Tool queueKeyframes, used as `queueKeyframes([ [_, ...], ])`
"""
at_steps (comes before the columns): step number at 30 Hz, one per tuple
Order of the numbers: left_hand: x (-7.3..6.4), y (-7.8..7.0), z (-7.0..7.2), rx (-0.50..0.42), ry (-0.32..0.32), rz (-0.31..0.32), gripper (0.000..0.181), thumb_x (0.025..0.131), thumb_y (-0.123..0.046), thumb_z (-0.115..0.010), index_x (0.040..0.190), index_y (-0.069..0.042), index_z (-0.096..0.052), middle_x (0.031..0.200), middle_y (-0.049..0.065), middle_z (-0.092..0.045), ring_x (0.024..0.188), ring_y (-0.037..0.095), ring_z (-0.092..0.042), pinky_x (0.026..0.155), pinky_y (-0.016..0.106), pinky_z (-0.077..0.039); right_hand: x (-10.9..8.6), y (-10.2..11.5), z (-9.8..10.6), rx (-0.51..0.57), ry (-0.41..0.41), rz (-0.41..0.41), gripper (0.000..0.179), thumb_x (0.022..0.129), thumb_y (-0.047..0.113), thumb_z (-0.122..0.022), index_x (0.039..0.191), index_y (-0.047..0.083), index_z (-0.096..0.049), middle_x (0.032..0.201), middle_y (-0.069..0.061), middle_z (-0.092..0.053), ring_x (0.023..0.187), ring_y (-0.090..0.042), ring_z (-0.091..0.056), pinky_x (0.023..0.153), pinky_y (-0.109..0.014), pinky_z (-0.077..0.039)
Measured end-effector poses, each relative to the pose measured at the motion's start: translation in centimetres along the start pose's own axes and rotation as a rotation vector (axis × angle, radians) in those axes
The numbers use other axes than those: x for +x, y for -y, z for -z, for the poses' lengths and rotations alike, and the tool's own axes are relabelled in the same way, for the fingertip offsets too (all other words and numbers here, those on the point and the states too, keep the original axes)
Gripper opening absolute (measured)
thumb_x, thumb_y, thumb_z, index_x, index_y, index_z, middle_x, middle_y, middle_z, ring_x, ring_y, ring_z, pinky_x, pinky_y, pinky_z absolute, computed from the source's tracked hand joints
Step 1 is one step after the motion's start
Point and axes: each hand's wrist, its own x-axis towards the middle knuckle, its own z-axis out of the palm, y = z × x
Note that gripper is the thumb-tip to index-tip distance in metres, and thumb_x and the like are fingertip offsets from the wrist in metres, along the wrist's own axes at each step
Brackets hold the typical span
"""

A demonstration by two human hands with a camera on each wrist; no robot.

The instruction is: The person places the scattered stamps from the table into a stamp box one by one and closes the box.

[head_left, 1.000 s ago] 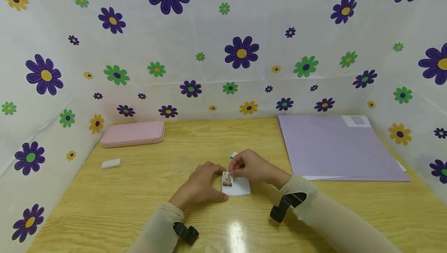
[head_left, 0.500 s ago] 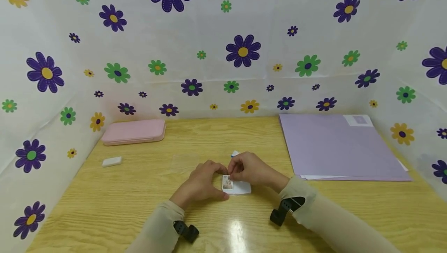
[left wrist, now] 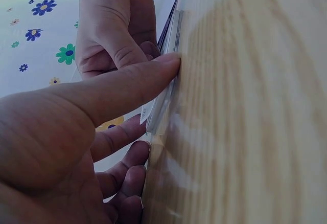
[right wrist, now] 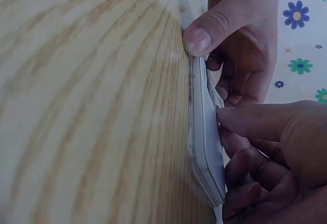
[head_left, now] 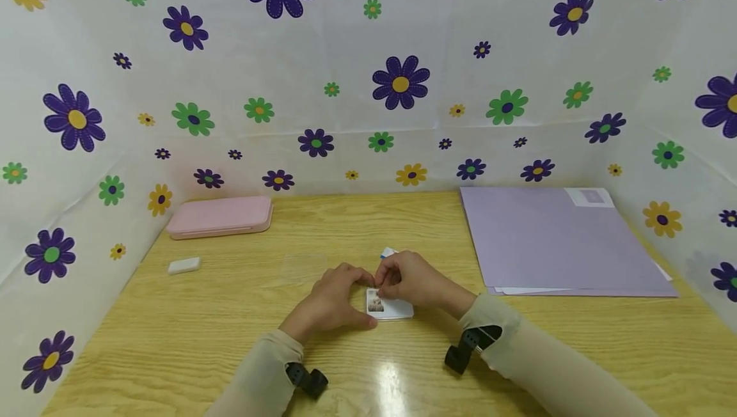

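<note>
A small white flat rectangular block [head_left: 398, 309] with rounded corners and layered edges lies on the table in front of me. My left hand [head_left: 332, 302] grips its left end, thumb at the near edge and forefinger at the far edge. In the right wrist view, that thumb presses the side of the white block [right wrist: 208, 132]. My right hand [head_left: 416, 281] pinches the upper right corner of a small picture sticker [head_left: 375, 303]. The sticker lies over the block's left part, and in the right wrist view its held edge slants up from the surface.
Just behind my right hand lies a small white and blue piece [head_left: 388, 252]. A clear thin sheet [head_left: 302, 268] lies left of it. Farther left are a white eraser-like block [head_left: 184, 266] and a pink case [head_left: 221, 217]. A large lilac folder [head_left: 558, 241] covers the right back.
The sticker has come down slightly toward the near edge of the white block and now lies flatter over its left part. My left hand has kept its hold.
</note>
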Motion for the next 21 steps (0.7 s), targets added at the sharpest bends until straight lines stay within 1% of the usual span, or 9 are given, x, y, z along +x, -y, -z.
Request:
queueKeyframes([
  [9,0.06,0.18,-0.07,0.009,0.009,0.023,0.063,0.068,-0.035,-0.092,0.122,-0.017,-0.064,0.123,0.004,-0.055,0.118,0.033,-0.046,0.099,0.053,-0.036,0.13,-0.26,-0.3,-0.026,-0.002,0.035,0.011,0.084,-0.001,-0.075,0.087,0.007,-0.068,0.078,0.004,-0.063,0.072,-0.012,-0.058,0.065,-0.025,-0.049],
  [16,0.08,0.31,-0.07,0.013,0.013,0.021,0.06,0.069,-0.035,-0.091,0.121,-0.02,-0.064,0.12,0.002,-0.055,0.115,0.031,-0.046,0.098,0.052,-0.037,0.07,-0.37,-0.29,-0.053,-0.013,0.031,0.01,0.086,0.002,-0.075,0.083,0.011,-0.074,0.087,0.004,-0.061,0.078,-0.012,-0.055,0.067,-0.025,-0.047],
  [21,0.17,0.28,-0.08,0.006,0.017,0.023,0.061,0.069,-0.036,-0.091,0.121,-0.021,-0.064,0.121,0.001,-0.055,0.116,0.031,-0.046,0.098,0.052,-0.036,-0.02,-0.4,-0.21,-0.044,-0.009,0.027,0.008,0.086,0.001,-0.075,0.084,0.009,-0.075,0.088,0.001,-0.062,0.079,-0.012,-0.056,0.068,-0.025,-0.048],
])
